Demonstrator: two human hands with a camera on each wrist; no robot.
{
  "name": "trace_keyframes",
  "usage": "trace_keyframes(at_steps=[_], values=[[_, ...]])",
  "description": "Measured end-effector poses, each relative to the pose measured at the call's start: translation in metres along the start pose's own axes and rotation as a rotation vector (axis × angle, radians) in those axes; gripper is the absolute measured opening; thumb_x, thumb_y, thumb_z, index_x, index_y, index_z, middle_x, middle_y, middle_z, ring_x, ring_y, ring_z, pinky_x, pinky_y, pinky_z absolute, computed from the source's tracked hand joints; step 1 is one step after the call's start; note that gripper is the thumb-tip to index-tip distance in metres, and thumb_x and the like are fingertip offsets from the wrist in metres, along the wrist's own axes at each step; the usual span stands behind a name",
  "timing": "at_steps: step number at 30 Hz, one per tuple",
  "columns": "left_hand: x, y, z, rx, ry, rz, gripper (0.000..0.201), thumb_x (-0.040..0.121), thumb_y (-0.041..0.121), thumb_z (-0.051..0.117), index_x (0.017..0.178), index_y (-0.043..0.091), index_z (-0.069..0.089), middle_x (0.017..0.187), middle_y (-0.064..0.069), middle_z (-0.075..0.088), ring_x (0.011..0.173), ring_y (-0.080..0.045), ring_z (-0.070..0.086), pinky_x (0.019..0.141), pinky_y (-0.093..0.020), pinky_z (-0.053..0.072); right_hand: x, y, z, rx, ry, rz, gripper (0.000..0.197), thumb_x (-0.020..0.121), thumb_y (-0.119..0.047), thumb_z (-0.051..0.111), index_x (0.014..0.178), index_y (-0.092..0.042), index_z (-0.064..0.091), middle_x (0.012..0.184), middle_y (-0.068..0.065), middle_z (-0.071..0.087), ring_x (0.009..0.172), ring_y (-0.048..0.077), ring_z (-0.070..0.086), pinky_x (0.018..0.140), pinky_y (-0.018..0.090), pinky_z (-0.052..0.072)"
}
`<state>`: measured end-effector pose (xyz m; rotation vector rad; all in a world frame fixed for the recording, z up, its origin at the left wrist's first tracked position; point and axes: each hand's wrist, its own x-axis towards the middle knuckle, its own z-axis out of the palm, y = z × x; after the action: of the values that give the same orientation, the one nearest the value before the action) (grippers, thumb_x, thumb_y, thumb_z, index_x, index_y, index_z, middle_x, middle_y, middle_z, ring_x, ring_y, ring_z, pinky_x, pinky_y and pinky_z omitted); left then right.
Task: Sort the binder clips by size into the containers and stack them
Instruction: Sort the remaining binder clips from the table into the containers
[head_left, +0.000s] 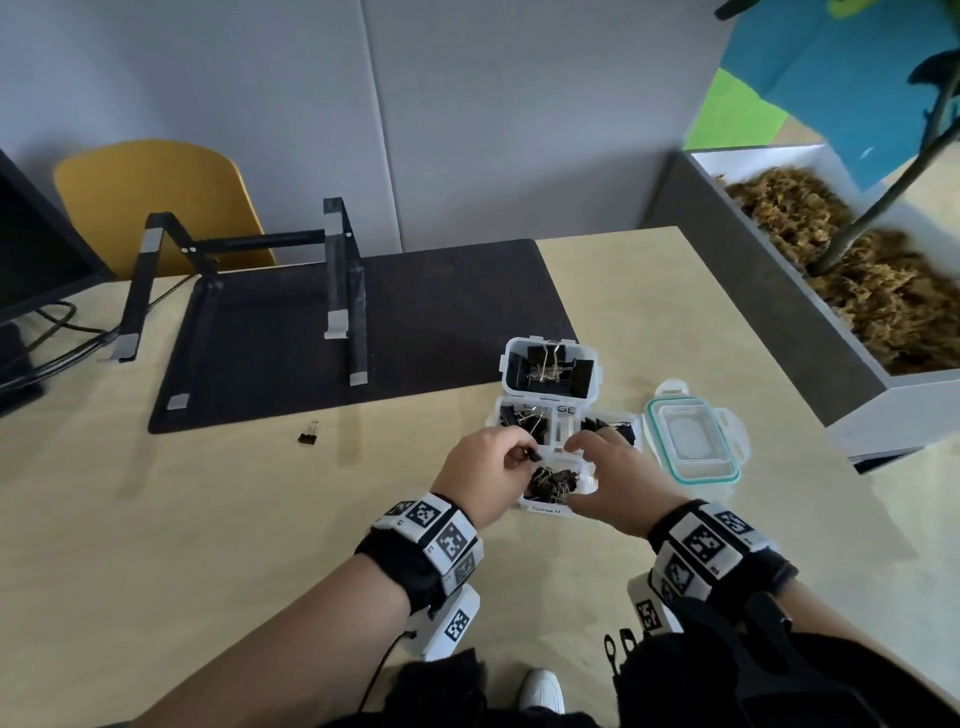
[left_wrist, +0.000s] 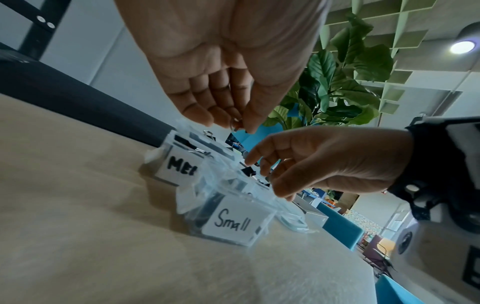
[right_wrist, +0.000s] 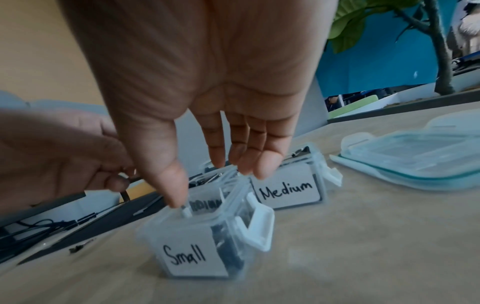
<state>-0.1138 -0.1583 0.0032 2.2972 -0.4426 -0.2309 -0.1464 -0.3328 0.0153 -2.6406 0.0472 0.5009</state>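
Several clear labelled containers stand clustered on the table. The small container (head_left: 545, 506) (left_wrist: 233, 223) (right_wrist: 192, 255) is nearest me and holds small black clips. Two medium containers (head_left: 519, 418) (right_wrist: 288, 190) sit behind it, and a large container (head_left: 548, 371) is farthest. My left hand (head_left: 524, 457) (left_wrist: 233, 123) pinches a small black binder clip (head_left: 533, 456) (right_wrist: 125, 194) just over the small container's left edge. My right hand (head_left: 582, 467) (right_wrist: 210, 183) spans the small container with straight fingers, thumb touching its near rim. One loose clip (head_left: 308, 435) lies alone to the left.
A teal-rimmed lid (head_left: 693, 439) (right_wrist: 415, 152) lies right of the containers. A black mat (head_left: 415, 322) with a laptop stand (head_left: 343, 291) is behind them. A monitor (head_left: 31, 249) and cables sit far left, a white planter (head_left: 857, 291) far right.
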Motion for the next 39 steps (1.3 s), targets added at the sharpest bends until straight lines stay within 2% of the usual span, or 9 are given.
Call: trace_keyframes(at_steps=[2, 5, 9, 14, 20, 26, 32, 35, 39], values=[[0.001, 0.006, 0.006, -0.01, -0.02, 0.014, 0.019, 0.085, 0.018, 0.061, 0.103, 0.02, 0.067, 0.085, 0.01, 0.056, 0.077, -0.007, 0.051, 0.074, -0.016, 0.042, -0.001, 0.001, 0.003, -0.02, -0.041, 0.024, 0.063, 0.078, -0.034, 0.068, 0.133, -0.025, 0.039, 0.13, 0.0, 0.041, 0.105, 0.018, 0.053, 0.078, 0.024, 0.043], [0.002, 0.005, 0.011, -0.001, -0.05, 0.001, 0.026, 0.086, 0.023, 0.063, 0.112, 0.019, 0.063, 0.094, 0.008, 0.058, 0.084, -0.006, 0.051, 0.078, -0.016, 0.041, 0.001, -0.001, 0.009, -0.007, -0.043, 0.05, 0.067, 0.076, -0.034, 0.069, 0.134, -0.024, 0.037, 0.13, 0.002, 0.041, 0.1, 0.021, 0.057, 0.082, 0.032, 0.051], [0.003, -0.018, 0.001, 0.043, 0.02, -0.068, 0.026, 0.086, 0.02, 0.061, 0.112, 0.017, 0.063, 0.104, 0.003, 0.063, 0.096, -0.011, 0.057, 0.084, -0.02, 0.045, 0.005, -0.005, 0.013, 0.032, -0.049, 0.072, 0.066, 0.079, -0.031, 0.068, 0.135, -0.02, 0.036, 0.13, 0.003, 0.039, 0.1, 0.019, 0.057, 0.077, 0.026, 0.047], [-0.006, -0.084, -0.028, 0.151, 0.146, -0.348, 0.029, 0.084, 0.015, 0.062, 0.113, 0.011, 0.061, 0.11, -0.006, 0.062, 0.101, -0.02, 0.056, 0.086, -0.026, 0.042, 0.009, -0.007, 0.014, 0.029, -0.056, 0.062, 0.067, 0.081, -0.031, 0.067, 0.137, -0.018, 0.035, 0.131, 0.003, 0.04, 0.094, 0.015, 0.051, 0.073, 0.022, 0.041], [-0.002, -0.135, -0.064, 0.266, 0.396, -0.642, 0.038, 0.081, 0.014, 0.063, 0.117, 0.003, 0.054, 0.118, -0.021, 0.051, 0.11, -0.038, 0.048, 0.092, -0.042, 0.043, 0.009, -0.006, 0.015, 0.049, -0.065, 0.066, 0.064, 0.08, -0.03, 0.068, 0.135, -0.017, 0.037, 0.13, 0.004, 0.041, 0.108, 0.02, 0.055, 0.083, 0.027, 0.05], [0.01, -0.156, -0.075, 0.3, 0.397, -0.887, 0.038, 0.083, 0.012, 0.057, 0.116, -0.003, 0.047, 0.121, -0.026, 0.044, 0.111, -0.043, 0.044, 0.088, -0.046, 0.041, 0.011, -0.006, 0.013, 0.03, -0.08, 0.066, 0.066, 0.08, -0.03, 0.069, 0.135, -0.017, 0.037, 0.131, 0.003, 0.041, 0.111, 0.019, 0.054, 0.083, 0.027, 0.05], [0.011, -0.165, -0.074, 0.333, 0.358, -0.827, 0.027, 0.087, 0.011, 0.051, 0.111, 0.001, 0.056, 0.111, -0.025, 0.057, 0.102, -0.042, 0.055, 0.085, -0.043, 0.048, 0.012, -0.007, 0.012, 0.028, -0.086, 0.068, 0.065, 0.079, -0.03, 0.07, 0.134, -0.018, 0.038, 0.13, 0.003, 0.042, 0.107, 0.019, 0.056, 0.081, 0.028, 0.05], [0.006, -0.152, -0.07, 0.26, 0.309, -0.719, 0.02, 0.086, 0.022, 0.055, 0.099, 0.008, 0.062, 0.098, -0.012, 0.066, 0.089, -0.034, 0.062, 0.073, -0.034, 0.05, 0.012, -0.005, 0.011, 0.034, -0.086, 0.069, 0.066, 0.079, -0.03, 0.071, 0.134, -0.018, 0.038, 0.131, 0.002, 0.042, 0.108, 0.019, 0.055, 0.082, 0.028, 0.049], [-0.007, -0.115, -0.043, 0.096, 0.207, -0.516, 0.013, 0.079, 0.019, 0.064, 0.092, 0.015, 0.065, 0.09, -0.001, 0.067, 0.085, -0.022, 0.063, 0.074, -0.026, 0.047, 0.011, -0.005, 0.011, 0.033, -0.085, 0.06, 0.066, 0.079, -0.03, 0.07, 0.134, -0.017, 0.038, 0.131, 0.003, 0.043, 0.108, 0.019, 0.056, 0.084, 0.029, 0.05]])
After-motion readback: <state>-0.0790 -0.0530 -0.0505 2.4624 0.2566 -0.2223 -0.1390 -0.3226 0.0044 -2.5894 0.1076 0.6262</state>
